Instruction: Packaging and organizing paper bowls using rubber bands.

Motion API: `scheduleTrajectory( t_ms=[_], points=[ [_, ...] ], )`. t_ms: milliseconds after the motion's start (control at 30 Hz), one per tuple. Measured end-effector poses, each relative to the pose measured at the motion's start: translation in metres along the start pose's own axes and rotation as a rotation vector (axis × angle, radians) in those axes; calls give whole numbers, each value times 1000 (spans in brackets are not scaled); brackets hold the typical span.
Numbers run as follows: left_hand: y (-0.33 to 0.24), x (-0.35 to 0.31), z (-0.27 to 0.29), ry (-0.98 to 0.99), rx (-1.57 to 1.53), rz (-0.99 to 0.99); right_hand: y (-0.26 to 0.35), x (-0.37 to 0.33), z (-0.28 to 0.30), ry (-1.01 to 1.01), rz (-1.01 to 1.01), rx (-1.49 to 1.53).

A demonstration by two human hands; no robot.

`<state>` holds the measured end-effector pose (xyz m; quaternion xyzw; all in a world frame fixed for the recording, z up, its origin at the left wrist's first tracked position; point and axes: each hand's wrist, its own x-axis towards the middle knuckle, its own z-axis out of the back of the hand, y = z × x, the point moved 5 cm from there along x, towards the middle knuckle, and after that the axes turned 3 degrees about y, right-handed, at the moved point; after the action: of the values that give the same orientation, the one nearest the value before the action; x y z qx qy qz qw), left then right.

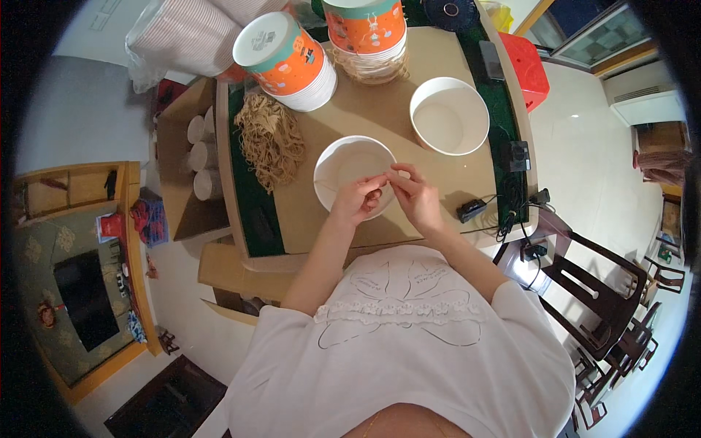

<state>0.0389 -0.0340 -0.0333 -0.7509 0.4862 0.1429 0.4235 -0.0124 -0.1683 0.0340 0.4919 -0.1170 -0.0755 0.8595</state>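
Note:
My left hand (358, 199) and my right hand (415, 197) meet above the near right rim of a white paper tub (337, 164) in front of me. Both are closed, fingertips pinched close together; whatever they pinch is too small to make out. The tub stands upright with its mouth up, and a faint thin line shows at its left inside wall. To its upper right is a second open white tub (447, 117), untouched. A heap of tan, stringy loops (269, 142) lies left of my hands.
Two stacks of upturned tubs, an orange and green stack (292, 62) and another one (367, 33), stand at the back, the latter with tan strands round its base. Black cables (513, 208) run along the right edge. A cardboard box (182, 175) holding white rolls stands at left.

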Motion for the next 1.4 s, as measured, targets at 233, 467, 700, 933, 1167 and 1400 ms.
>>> scheduleTrajectory(
  t_ms=[233, 467, 700, 933, 1167, 1400],
  points=[
    [-8, -11, -5, -111, 199, -62, -7, 7, 3, 90, -128, 87],
    [-12, -12, -9, -105, 294, -81, -18, 10, -4, 156, -156, 146],
    [-25, -20, -14, -154, 428, -213, -21, 11, -7, 136, -137, 198],
    [-30, -23, -24, -220, 703, -319, -22, 11, -8, 174, -158, 167],
    [-28, -22, -23, -260, 607, -347, -11, 11, -3, 174, -184, 159],
    [-26, -22, -25, -236, 531, -340, 4, 9, 3, 71, -110, 122]
  ],
)
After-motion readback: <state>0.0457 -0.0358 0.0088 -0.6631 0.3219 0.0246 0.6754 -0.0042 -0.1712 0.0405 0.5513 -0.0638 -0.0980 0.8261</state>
